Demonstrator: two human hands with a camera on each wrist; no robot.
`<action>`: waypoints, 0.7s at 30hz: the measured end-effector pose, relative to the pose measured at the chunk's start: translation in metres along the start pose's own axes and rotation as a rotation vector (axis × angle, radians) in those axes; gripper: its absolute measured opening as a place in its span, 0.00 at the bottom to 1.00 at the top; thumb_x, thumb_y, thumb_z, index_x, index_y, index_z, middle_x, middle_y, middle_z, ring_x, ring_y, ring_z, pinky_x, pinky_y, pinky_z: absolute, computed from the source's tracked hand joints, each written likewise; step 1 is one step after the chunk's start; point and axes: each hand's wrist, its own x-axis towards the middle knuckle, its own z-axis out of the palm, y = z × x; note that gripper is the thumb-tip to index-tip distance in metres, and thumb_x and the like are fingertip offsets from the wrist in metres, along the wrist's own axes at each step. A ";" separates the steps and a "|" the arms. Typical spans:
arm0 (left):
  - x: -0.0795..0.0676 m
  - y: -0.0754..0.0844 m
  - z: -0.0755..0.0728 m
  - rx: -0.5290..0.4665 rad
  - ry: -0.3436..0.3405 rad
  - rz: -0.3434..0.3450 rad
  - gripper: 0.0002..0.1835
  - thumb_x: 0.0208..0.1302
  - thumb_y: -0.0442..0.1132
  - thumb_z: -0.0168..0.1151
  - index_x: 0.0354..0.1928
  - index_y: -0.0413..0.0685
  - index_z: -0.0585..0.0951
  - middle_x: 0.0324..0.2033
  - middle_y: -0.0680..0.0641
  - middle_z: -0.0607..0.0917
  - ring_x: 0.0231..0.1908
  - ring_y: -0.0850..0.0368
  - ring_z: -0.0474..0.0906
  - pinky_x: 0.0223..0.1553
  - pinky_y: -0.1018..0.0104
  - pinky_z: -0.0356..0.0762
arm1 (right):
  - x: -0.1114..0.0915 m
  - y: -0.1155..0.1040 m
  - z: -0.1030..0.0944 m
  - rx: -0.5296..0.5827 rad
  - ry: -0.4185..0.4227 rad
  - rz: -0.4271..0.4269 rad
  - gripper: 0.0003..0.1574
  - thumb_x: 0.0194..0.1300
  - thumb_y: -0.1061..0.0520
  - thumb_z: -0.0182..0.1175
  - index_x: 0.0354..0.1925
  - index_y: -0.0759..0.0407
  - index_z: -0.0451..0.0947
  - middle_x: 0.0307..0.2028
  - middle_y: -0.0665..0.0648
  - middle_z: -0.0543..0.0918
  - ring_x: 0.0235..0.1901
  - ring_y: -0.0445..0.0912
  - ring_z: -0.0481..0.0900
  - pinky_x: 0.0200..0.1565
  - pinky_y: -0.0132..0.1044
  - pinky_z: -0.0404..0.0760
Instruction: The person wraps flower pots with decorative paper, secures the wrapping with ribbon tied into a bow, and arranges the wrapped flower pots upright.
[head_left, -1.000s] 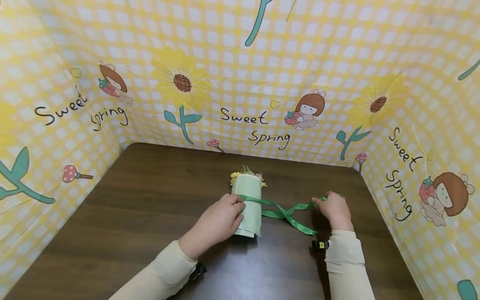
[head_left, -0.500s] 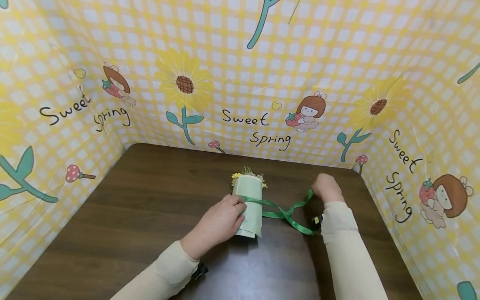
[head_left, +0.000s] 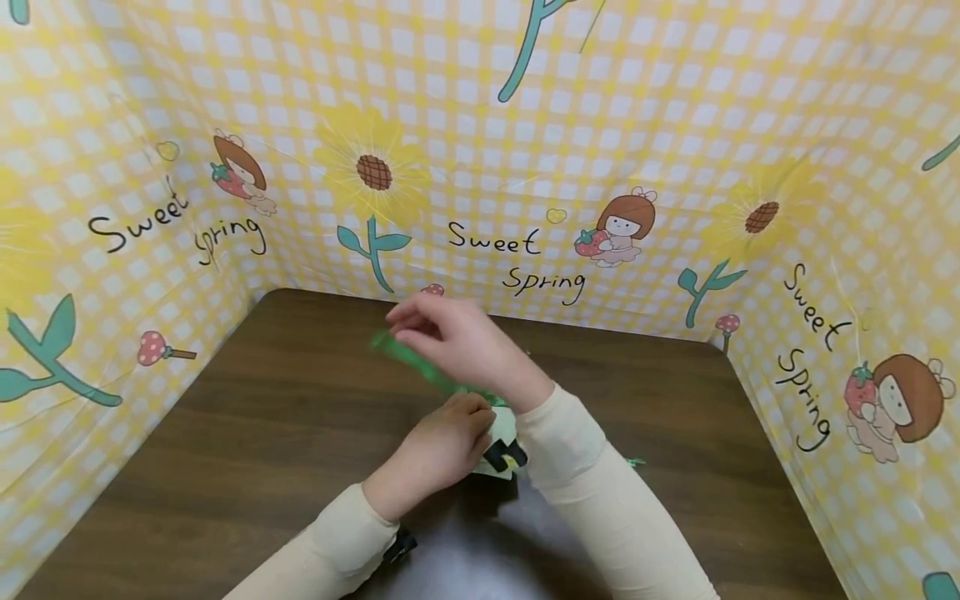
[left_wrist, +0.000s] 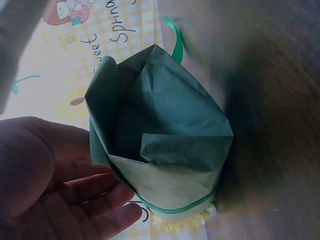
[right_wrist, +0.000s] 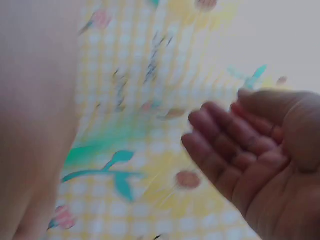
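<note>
A small bouquet (left_wrist: pixel 175 182) wrapped in pale green paper lies on the brown table, seen in the left wrist view from its open paper end. Yellow flowers (left_wrist: pixel 182 223) show at its far end. My left hand (head_left: pixel 431 446) holds the bouquet's left side, fingers around the wrap. Above it, my right hand (head_left: pixel 468 342) reaches across to the left, its fingers loosely bent with nothing visible between them. A green ribbon (head_left: pixel 420 367) circles the wrap; one length, blurred, stretches leftward beneath the right hand. The right forearm hides much of the bouquet in the head view.
The ribbon's other tail (head_left: pixel 636 462) lies on the table (head_left: pixel 247 450) to the right. Yellow checked cloth (head_left: pixel 465 150) with printed flowers and lettering stands around the table's back and sides. Each wrist carries a black camera mount (head_left: pixel 506 454).
My right hand first went up a little at the right with one ribbon end, then swept left over the bouquet. That ribbon length now trails left. The left hand stays at the bouquet.
</note>
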 end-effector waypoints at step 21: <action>0.011 -0.009 0.002 -0.205 -0.054 -0.162 0.04 0.71 0.34 0.64 0.43 0.49 0.86 0.40 0.52 0.84 0.42 0.55 0.78 0.44 0.60 0.81 | -0.143 0.090 0.012 -0.183 0.164 0.292 0.05 0.68 0.59 0.68 0.43 0.55 0.87 0.40 0.47 0.84 0.39 0.40 0.82 0.44 0.44 0.84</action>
